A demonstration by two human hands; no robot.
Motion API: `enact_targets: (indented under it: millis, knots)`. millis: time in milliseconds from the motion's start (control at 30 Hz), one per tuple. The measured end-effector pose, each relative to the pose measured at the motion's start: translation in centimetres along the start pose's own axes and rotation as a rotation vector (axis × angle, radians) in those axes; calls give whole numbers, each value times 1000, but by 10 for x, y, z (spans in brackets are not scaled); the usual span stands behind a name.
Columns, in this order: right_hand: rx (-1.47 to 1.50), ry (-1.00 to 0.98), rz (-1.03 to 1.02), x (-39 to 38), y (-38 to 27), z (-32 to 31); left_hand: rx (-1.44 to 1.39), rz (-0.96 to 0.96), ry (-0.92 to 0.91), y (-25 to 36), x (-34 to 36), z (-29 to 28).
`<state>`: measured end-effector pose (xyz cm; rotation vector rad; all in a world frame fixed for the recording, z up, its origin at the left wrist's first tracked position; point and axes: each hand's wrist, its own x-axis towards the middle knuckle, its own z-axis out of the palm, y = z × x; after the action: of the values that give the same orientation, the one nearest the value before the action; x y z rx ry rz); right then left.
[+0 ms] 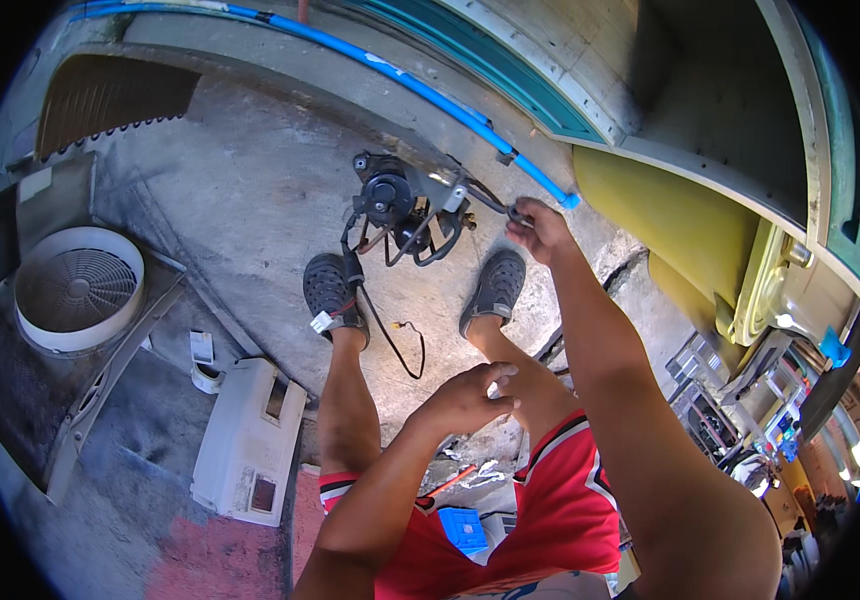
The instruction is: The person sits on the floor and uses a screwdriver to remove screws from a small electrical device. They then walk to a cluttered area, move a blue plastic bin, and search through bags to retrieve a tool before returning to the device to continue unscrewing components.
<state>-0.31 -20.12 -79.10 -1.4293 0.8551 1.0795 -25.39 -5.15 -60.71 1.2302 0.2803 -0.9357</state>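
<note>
A black motor-like unit [388,198] with a round body and bent metal tubes [440,240] is on the concrete beyond my feet. My right hand [540,232] is closed around the end of a dark tube or handle that sticks out from its right side. From the unit a black cable [382,318] runs toward me, with a white plug connector [323,322] beside my left shoe. My left hand [468,398] hangs over the gap between my legs near my right knee, its fingers curled. A small pale spot shows between them; I cannot make out what it is.
A blue pipe [400,75] runs along the far wall. At left lie a dark panel with a round white fan grille [80,288] and a white plastic cover [250,440]. A blue box [464,530] is below me; a yellow-green panel [680,220] leans at right.
</note>
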Motion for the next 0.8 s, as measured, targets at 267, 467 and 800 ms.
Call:
enact_targets:
  millis: [267,467,800]
  knots:
    - [-247,-24,249,-72,49,11,127,-35,-51,-21,-37,-15]
    - [-213,-263,53,-179,28,113,147,-47,-61,-15,-57,-31]
    - [382,-67,177,-132,43,248,-712,401,-266,-9,-171,-151]
